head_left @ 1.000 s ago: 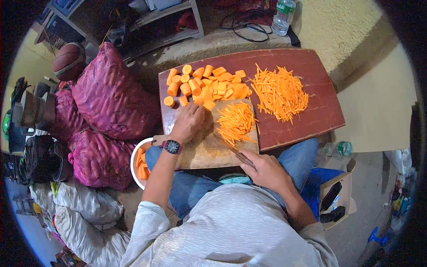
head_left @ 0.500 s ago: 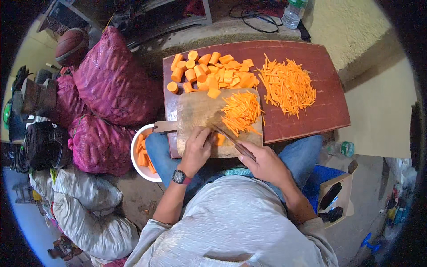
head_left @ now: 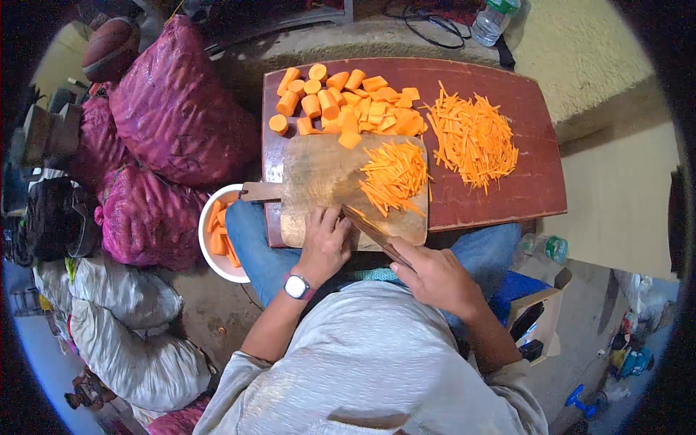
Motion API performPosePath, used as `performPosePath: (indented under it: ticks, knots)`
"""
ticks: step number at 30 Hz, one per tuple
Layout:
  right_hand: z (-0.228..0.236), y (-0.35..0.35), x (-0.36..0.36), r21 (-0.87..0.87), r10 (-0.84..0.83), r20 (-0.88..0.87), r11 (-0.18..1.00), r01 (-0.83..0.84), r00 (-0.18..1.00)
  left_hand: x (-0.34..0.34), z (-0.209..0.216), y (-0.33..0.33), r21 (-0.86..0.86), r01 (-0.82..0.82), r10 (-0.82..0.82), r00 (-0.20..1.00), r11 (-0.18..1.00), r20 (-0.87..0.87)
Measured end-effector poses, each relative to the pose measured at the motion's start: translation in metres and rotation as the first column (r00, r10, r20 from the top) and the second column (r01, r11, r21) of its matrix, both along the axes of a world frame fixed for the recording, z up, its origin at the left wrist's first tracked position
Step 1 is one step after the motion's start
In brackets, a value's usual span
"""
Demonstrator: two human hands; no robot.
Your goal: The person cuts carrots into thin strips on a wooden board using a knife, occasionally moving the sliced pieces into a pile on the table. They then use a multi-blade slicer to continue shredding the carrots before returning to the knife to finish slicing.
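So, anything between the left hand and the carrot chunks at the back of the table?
Nothing visible; only bare cutting board lies between the left hand and the carrot chunks. The carrot strips and knife are right of that path.

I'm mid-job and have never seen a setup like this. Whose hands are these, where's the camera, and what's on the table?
There's no machine: you see a person's bare left hand and right hand. A wide fisheye camera on the person's head looks down, so straight edges bend and picture left is their left. On the red table lies a wooden cutting board. Orange chunks lie mostly beyond it, a pile of thin strips on it, and a bigger heap to the right. The right hand grips a knife; the left fingertips are near its blade, their hold hidden.
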State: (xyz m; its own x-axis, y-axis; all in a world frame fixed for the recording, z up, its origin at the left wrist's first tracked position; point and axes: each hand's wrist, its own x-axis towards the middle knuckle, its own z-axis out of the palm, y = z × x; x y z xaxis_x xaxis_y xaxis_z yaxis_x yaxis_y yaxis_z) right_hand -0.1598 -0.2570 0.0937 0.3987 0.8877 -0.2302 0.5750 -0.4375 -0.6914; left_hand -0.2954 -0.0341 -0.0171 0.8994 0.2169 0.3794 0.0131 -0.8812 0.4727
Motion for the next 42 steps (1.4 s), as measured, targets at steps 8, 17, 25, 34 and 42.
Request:
performPosePath:
  ticks: [8, 17, 25, 34, 42]
  knots:
    - [-0.003, 0.027, 0.002, 0.048, 0.057, 0.020, 0.997, -0.058, 0.998, 0.000, 0.000, 0.002, -0.035, -0.021, 0.020, 1.000, 0.999, -0.019]
    - [0.000, 0.028, -0.004, -0.023, 0.031, -0.020, 0.999, -0.031, 0.999, 0.000, -0.003, 0.004, -0.099, -0.031, 0.036, 0.999, 0.995, 0.041]
    - [-0.005, 0.031, -0.007, 0.031, 0.021, -0.012, 0.999, -0.020, 1.000, -0.010, 0.001, 0.011, -0.118, 0.064, -0.069, 0.997, 0.991, -0.045]
    - [-0.002, 0.033, -0.010, 0.019, 0.024, -0.018, 1.000, -0.024, 1.000, -0.008, -0.006, 0.007, -0.150, 0.028, -0.022, 0.999, 0.988, 0.039]
    - [-0.018, 0.037, -0.014, 0.058, 0.025, -0.020, 0.998, -0.024, 0.999, -0.007, 0.004, 0.009, -0.116, 0.051, -0.046, 0.998, 0.992, 0.052]
